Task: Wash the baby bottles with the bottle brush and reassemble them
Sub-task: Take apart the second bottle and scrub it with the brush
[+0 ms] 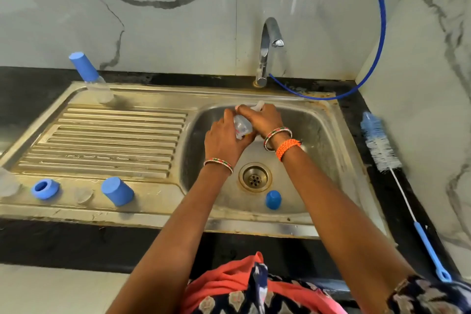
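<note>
We gripped one bottle with both hands (another stood capped at ten o'clock); loose caps remained.

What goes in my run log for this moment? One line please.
step: bottle handling | left hand + right hand: both grip clear bottle over sink | bottle brush: on counter, untouched

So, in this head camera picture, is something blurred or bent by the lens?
Head view: the wide lens bends the sink rim and counter edges into curves; the clear bottle held by the left hand and right hand looks soft; a pale glare streak crosses the wall above the tap.
</note>
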Demonstrator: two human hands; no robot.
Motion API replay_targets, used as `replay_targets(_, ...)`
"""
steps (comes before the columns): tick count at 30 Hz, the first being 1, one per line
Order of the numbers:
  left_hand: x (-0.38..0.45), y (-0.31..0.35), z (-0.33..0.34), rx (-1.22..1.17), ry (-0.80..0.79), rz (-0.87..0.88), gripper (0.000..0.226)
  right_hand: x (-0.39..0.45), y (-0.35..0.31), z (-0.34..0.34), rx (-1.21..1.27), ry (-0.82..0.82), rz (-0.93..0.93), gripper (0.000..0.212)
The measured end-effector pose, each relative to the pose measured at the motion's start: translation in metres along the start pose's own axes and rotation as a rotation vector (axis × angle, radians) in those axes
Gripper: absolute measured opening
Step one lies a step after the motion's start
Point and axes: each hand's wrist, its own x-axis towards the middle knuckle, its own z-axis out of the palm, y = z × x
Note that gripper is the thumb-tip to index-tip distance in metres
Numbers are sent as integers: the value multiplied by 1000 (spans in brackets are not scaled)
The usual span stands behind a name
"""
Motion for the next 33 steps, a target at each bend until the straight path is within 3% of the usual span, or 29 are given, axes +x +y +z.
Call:
replay_targets(3,8,9,-14,-246,-47,-33,55,-1,-11,-6,41,88,5,25)
replay_targets(8,20,9,-23,-363,-113,-16,40,-2,-17,-13,38,124,-8,32)
replay_targets(13,22,4,-19,-451,-267,-65,51,-4,-11,-20,-48,63,-82,33)
replay_targets(15,20,7,-19,-393,-246,-29,50,-1,-9,-23,-82,45,-77,35)
replay_targets(18,19,15,-15,-38,-166,118,56,-1,-8,-28,-128,-46,58,47)
replay_targets(21,19,19,-9,189,-147,154,67,-3,-7,-27,-18,-56,103,41)
replay_targets(24,16,17,-4,257,-104,120,66,-4,-6,-20,-37,-21,83,45)
replay_targets(26,13,15,-3,345,-87,104,62,-6,-6,-17,-47,-90,96,52)
replay_targets(28,12,14,-5,358,-85,101,57,-8,-5,-16,-28,-112,70,42)
replay_targets(33,23,25,-24,278,-104,148,47,-14,-9,-14,165,103,39,28)
